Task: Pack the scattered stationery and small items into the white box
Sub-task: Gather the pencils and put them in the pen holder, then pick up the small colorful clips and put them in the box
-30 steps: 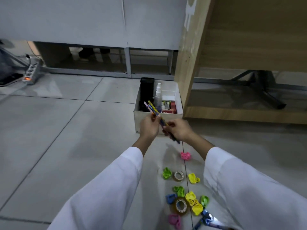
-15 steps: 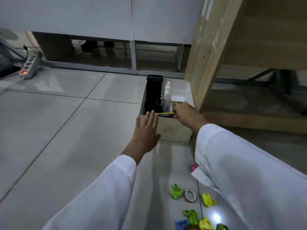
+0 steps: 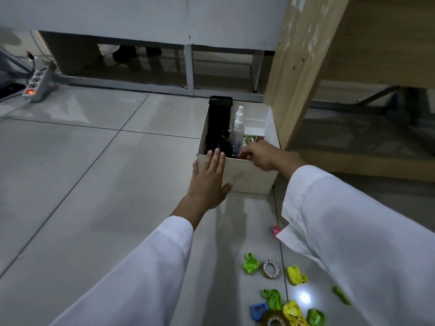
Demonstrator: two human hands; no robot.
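The left hand [image 3: 208, 178] is lying flat, fingers straight, against the near wall of the white box [image 3: 249, 175], its fingertips reaching the rim. Just right of it, the right hand [image 3: 260, 154] is dipping over the same rim with fingers curled, possibly on something hidden, beside a clear spray bottle [image 3: 237, 130] and a black case [image 3: 219, 121]. Nearer the person than both hands, a tape ring [image 3: 271, 268] and crumpled green and yellow pieces [image 3: 251, 263] are lying on the tiled floor [image 3: 94, 184].
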